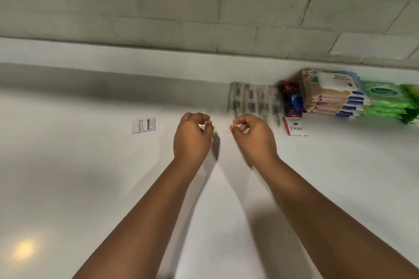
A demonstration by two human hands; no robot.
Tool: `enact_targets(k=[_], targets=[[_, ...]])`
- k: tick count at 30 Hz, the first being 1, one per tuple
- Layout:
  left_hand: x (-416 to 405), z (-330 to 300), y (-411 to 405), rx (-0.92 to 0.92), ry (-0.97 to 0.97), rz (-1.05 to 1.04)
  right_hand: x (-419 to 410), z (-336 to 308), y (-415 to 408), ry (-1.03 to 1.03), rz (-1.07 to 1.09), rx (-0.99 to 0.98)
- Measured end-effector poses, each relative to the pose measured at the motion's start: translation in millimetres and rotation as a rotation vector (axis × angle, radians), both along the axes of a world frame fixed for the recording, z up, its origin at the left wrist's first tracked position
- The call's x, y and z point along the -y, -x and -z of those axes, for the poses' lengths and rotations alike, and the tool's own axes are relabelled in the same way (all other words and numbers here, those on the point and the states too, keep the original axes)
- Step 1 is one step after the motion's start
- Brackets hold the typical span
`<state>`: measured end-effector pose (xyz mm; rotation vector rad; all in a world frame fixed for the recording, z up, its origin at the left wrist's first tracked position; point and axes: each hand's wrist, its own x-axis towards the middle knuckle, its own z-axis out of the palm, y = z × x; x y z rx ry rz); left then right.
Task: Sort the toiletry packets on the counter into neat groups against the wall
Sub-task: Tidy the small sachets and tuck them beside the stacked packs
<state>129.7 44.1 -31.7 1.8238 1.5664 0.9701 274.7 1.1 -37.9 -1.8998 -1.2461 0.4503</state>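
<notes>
The toiletry packets are lying in several spots along a white counter backed by a pale brick wall, and both hands are hovering above the counter between them with nothing in their grasp. Farthest left, a single small white sachet with a red mark is sitting alone on the counter, well to the outer side of the left hand and apart from everything else. The left hand is hanging with its fingers loosely curled toward the thumb, gripping nothing. Just beside it, the right hand is mirroring that pose, its fingers also loosely curled and holding nothing; motion blur is softening its outline. Directly beyond the right hand's fingertips, a row of clear-wrapped sachets is lying close to the wall, too blurred for its print to be read. To the outer side of the right hand, a white Dove sachet is resting flat on the counter, near the knuckles but not touching them. Behind it, a red and blue packet is standing next to a stack of peach wipe packs, which is sitting against the wall. Farthest right, a stack of green wipe packs is lying just beside the peach one.
</notes>
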Motion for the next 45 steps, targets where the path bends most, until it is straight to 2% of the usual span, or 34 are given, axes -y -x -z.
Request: enact_targets(k=[9, 13, 29, 36, 41, 45], targets=[[-46.5, 13.8, 129.2, -0.085, 0.015, -0.126, -46.1, 6.3, 116.8, 0.105, -0.265, 0.059], [-62.9, 23.6, 164.3, -0.148, 0.099, -0.182, -67.0, 11.2, 150.3, 0.108, -0.337, 0.117], [-77.2, 35.7, 185.5, -0.329, 0.103, -0.122, -131.8, 22.0, 183.6, 0.258, -0.443, 0.46], [-77.7, 37.2, 182.0, -0.341, 0.079, -0.125, -129.9, 16.3, 177.3, 0.263, -0.356, 0.238], [-73.2, 35.3, 167.5, -0.345, 0.073, -0.085, -112.7, 14.4, 159.9, 0.233, -0.258, -0.222], [-67.7, 33.7, 141.5, -0.136, 0.08, -0.025, -94.2, 8.6, 138.5, 0.157, -0.171, -0.49]])
